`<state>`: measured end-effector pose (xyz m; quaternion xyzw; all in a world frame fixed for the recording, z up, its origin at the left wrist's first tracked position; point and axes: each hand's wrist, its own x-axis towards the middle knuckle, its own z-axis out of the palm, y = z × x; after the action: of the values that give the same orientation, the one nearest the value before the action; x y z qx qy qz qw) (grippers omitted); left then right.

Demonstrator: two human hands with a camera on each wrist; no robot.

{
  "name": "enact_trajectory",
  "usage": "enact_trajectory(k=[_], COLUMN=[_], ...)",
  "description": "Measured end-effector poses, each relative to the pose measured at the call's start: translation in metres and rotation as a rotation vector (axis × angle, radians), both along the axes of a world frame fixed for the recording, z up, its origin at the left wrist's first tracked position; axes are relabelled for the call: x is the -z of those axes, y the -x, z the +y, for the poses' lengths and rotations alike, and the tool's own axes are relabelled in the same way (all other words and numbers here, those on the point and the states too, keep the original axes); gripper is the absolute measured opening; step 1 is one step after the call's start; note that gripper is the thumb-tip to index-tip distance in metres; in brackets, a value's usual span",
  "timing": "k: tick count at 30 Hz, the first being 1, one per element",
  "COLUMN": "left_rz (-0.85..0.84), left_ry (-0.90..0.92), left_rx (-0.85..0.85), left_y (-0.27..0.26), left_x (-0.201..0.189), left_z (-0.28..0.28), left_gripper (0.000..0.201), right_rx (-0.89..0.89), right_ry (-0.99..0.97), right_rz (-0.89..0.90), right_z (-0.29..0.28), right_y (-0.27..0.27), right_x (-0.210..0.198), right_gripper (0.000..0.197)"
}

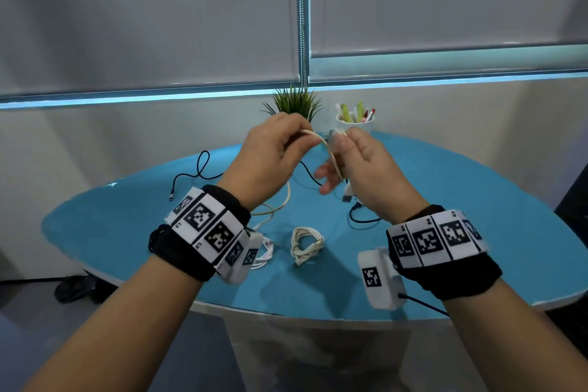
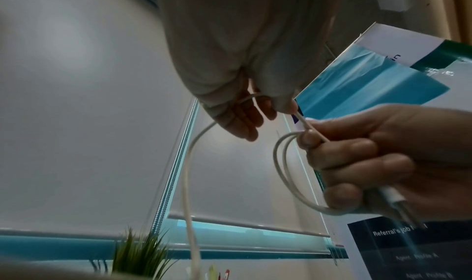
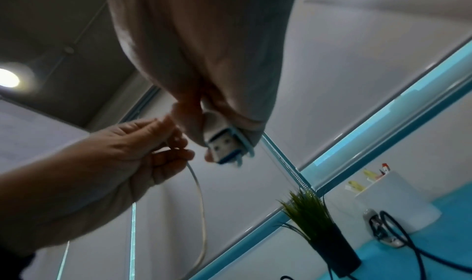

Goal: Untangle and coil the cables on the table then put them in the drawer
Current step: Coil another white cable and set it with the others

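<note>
Blinds (image 1: 143, 9) behind blue table (image 1: 477, 200); left hand (image 1: 270, 153), right hand (image 1: 366, 162) pinch cream cable (image 1: 318, 137)

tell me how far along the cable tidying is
Done: one cream coiled cable lies on the blue table. In hand: left hand feeds a cream cable to the right hand, which holds loops. Left: loose black cable; no drawer in view.

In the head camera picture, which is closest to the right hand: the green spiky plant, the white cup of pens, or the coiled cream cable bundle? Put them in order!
From the right hand:
1. White cup of pens, just behind the fingers.
2. Green spiky plant, behind and to the left.
3. Coiled cream cable bundle, on the blue table near the person.
</note>
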<state>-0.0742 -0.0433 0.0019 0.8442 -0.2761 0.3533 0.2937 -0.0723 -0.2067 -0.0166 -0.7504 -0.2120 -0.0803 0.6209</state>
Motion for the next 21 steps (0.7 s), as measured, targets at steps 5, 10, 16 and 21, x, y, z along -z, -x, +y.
enact_trajectory(k=[5, 10, 16, 21], left_rz=[0.048, 0.288, 0.564, 0.754], left_ry=[0.064, 0.037, -0.059, -0.289], left_rx=[-0.025, -0.010, -0.054, -0.031], left_y=[-0.006, -0.007, -0.003, 0.006], left_x=[0.003, 0.019, 0.045, 0.058], left_z=[0.002, 0.009, 0.001, -0.009], left_gripper=[0.016, 0.022, 0.037, 0.044], right_rx=[-0.073, -0.138, -0.188, -0.137], right_ry=[0.049, -0.030, -0.348, -0.556], right_rz=[0.106, 0.222, 0.268, 0.270], right_z=[0.001, 0.000, -0.001, -0.003], right_y=[0.004, 0.010, 0.010, 0.008], right_x=[0.006, 0.005, -0.008, -0.018], right_gripper=[0.035, 0.040, 0.037, 0.036])
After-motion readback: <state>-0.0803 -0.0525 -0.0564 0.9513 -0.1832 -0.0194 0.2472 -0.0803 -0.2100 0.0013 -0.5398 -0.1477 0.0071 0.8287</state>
